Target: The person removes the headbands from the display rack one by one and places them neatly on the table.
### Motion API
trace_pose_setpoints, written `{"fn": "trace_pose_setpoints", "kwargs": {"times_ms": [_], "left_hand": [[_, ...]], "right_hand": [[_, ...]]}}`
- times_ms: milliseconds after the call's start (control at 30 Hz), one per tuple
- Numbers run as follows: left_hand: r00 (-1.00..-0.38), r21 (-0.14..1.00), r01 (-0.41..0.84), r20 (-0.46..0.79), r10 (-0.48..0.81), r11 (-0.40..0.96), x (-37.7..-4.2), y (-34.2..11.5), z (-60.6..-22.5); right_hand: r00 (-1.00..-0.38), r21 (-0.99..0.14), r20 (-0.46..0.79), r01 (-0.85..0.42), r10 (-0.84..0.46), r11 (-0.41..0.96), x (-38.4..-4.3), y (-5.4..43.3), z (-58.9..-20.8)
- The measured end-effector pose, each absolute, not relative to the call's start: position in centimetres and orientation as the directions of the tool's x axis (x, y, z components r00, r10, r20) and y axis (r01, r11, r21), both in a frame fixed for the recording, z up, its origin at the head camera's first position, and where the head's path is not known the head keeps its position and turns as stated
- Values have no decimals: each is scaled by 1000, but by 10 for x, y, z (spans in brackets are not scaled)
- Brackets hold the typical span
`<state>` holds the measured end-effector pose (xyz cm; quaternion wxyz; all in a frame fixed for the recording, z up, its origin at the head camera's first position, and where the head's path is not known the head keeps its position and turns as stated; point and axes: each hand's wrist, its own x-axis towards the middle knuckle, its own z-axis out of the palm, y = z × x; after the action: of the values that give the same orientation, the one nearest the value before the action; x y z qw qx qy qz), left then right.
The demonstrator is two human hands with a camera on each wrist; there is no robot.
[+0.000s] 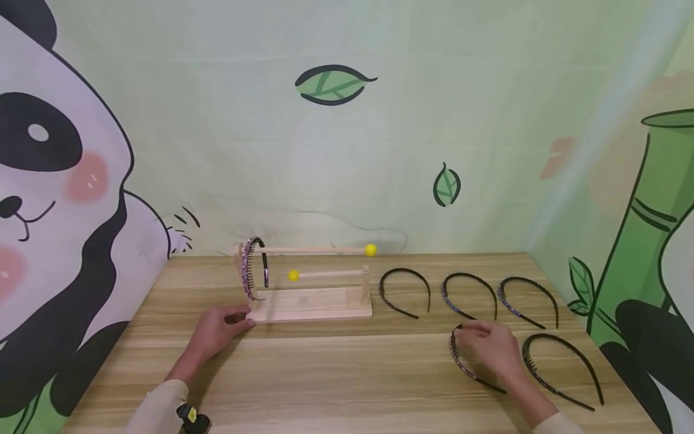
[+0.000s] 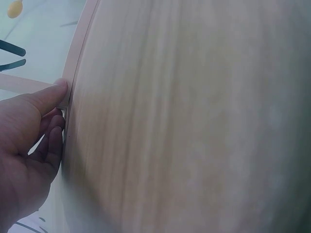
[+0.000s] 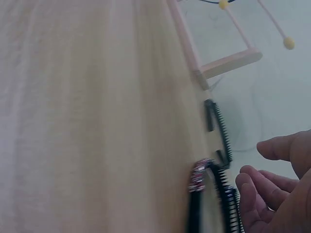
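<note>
A wooden rack [image 1: 309,306] with two horizontal rods stands at the back left. One sequined black headband [image 1: 247,268] hangs on its upper rod near the left post. My left hand [image 1: 217,328] holds the front left corner of the rack's base, thumb [image 2: 46,99] on its edge and fingers at its end. On the right, my right hand [image 1: 493,348] reaches over another sequined headband [image 1: 454,352] lying on the table. Its fingertips overlap the top of that headband in the head view; the right wrist view shows thumb and fingers apart, nothing between them.
Several more headbands lie to the right on the wood-grain table [image 1: 325,380], among them a toothed one [image 1: 564,337] beside my right wrist. Yellow balls [image 1: 370,250] cap the rack's rods. Behind the table hangs a printed panda backdrop [image 1: 244,150].
</note>
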<state>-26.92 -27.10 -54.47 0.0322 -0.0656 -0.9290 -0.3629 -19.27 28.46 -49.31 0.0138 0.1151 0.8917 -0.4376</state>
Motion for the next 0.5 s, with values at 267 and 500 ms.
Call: {"fn": "trace_pose_setpoints", "kwargs": {"times_ms": [267,500], "left_hand": [[-983,665,178,154,100,726,-268,-271,-544],[-982,658,183,157,105,730,-268,-271,-545]], "right_hand": [[-991,-798,-61,119,116,591,-191,278,-471],[-997,-776,71,-31,39,630,-192,269,-454]]}}
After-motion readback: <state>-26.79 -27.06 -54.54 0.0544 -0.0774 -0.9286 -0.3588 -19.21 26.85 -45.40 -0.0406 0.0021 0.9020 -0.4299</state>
